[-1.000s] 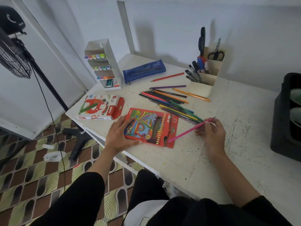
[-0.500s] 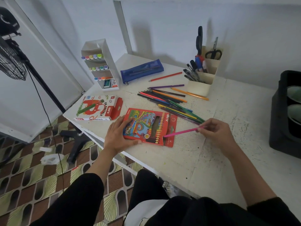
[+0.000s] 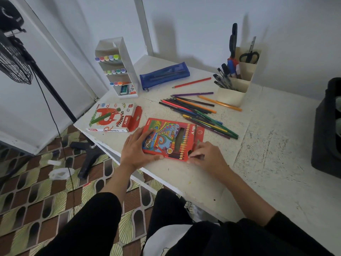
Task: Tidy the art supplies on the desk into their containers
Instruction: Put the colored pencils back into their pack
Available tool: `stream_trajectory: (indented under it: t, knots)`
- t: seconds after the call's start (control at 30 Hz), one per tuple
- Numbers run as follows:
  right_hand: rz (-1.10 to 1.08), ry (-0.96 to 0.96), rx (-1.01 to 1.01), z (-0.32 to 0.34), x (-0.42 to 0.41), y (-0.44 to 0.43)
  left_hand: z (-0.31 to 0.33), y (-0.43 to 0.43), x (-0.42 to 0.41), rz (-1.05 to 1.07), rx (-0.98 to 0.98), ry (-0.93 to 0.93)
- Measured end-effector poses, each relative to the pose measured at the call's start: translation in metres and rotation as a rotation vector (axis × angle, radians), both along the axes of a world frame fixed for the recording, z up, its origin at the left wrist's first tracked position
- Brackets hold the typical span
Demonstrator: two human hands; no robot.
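Note:
A red coloured-pencil box (image 3: 166, 137) lies flat near the desk's front edge. My left hand (image 3: 136, 150) rests flat on its left end, thumb along the near edge. My right hand (image 3: 206, 157) is at the box's open right end, fingertips pinching the tail of a pink pencil (image 3: 197, 145); most of the pencil is hidden in the box. Just behind the box, several loose coloured pencils (image 3: 199, 111) lie in a fan, with a red pencil (image 3: 191, 82) further back.
An oil pastels box (image 3: 110, 117) lies at the left, open-flapped. Behind stand a white marker rack (image 3: 118, 71), a blue mesh pouch (image 3: 164, 74) and a cream organizer (image 3: 234, 89) with pens and scissors. A black bin (image 3: 328, 126) sits at the right, a fan stand (image 3: 55, 100) on the floor to the left.
My right hand has moved left and nearer with the pink pencil, from beside the loose pencils to the box's open end. The left hand has stayed on the box.

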State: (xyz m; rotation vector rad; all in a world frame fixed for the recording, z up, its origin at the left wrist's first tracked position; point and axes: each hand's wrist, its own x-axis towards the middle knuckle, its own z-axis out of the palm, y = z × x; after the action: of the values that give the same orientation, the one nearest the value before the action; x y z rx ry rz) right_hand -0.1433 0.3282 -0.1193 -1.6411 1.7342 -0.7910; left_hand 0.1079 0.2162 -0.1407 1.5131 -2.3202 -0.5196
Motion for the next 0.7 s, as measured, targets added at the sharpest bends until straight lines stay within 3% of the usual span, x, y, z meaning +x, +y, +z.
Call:
stream_trajectory:
  t: [0.13, 0.43, 0.6, 0.7]
  knots:
    - [0.100, -0.119, 0.097, 0.003, -0.026, -0.002, -0.002, -0.001, 0.002, -0.009, -0.012, 0.003]
    - [0.040, -0.044, -0.023, -0.001, -0.018, -0.016, -0.003, 0.001, 0.002, -0.008, -0.015, 0.043]
    - [-0.170, 0.262, -0.141, 0.017, -0.041, -0.053, -0.003, 0.001, 0.004, -0.034, -0.018, 0.066]
    - [-0.172, 0.441, -0.085, 0.017, -0.045, -0.072, -0.005, -0.001, 0.004, -0.038, -0.023, 0.047]
